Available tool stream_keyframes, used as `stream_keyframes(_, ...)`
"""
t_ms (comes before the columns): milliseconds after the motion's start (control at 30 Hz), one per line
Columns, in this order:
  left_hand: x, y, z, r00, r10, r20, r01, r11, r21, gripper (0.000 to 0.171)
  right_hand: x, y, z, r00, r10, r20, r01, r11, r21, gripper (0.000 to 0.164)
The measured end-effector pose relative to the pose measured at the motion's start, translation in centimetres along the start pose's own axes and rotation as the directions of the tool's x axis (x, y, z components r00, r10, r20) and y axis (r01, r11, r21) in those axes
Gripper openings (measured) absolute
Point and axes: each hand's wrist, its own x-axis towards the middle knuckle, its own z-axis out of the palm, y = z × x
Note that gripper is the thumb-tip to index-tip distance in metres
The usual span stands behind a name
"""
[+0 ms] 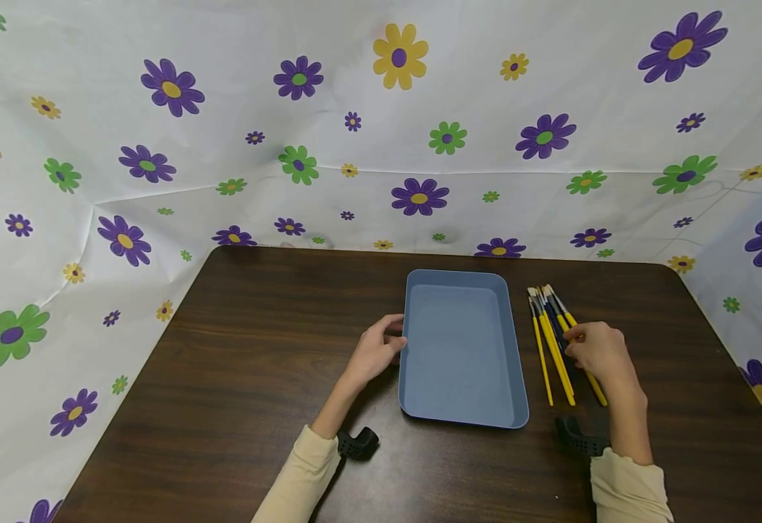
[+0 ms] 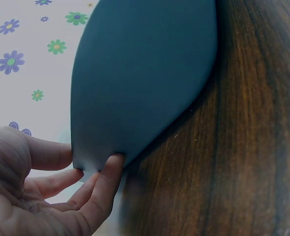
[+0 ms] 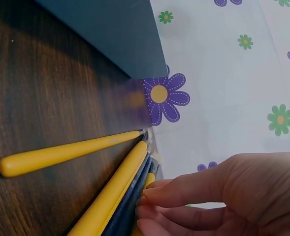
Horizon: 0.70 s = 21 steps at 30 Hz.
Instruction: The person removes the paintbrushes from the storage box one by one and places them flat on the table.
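Note:
A blue-grey rectangular tray (image 1: 462, 349) lies on the table. My left hand (image 1: 375, 352) holds its left side: in the left wrist view the thumb meets the tray's rim (image 2: 73, 108) and the fingertips (image 2: 116, 162) press the outer wall. To the right of the tray, several paintbrushes (image 1: 553, 349) with yellow or dark blue handles lie close together, pale bristles pointing away. Over the rightmost of them, my right hand (image 1: 599, 352) pinches a yellow-handled paintbrush (image 3: 149, 178), its thumb and fingers partly covering the handle. Another yellow paintbrush (image 3: 71, 151) lies slightly apart.
The table (image 1: 276, 334) is dark wood grain. A white cloth (image 1: 354, 87) printed with flowers hangs behind it and along both sides. Black wrist mounts (image 1: 357, 443) sit below both hands.

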Motion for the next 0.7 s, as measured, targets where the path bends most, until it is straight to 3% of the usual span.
stream_keyframes(500, -0.01, 0.06, -0.02, 1.000, -0.010, -0.005, 0.010, 1.000, 0.003, 0.046, -0.23, -0.08, -0.05, 0.999, -0.026, -0.030, 0.027, 0.999, 0.032, 0.026)
stream_keyframes(700, -0.02, 0.04, 0.03, 1.000, -0.010, -0.001, 0.010, 1.000, 0.002, 0.046, -0.38, -0.73, 0.30, 0.995, -0.064, -0.077, 0.066, 0.998, 0.014, 0.037)
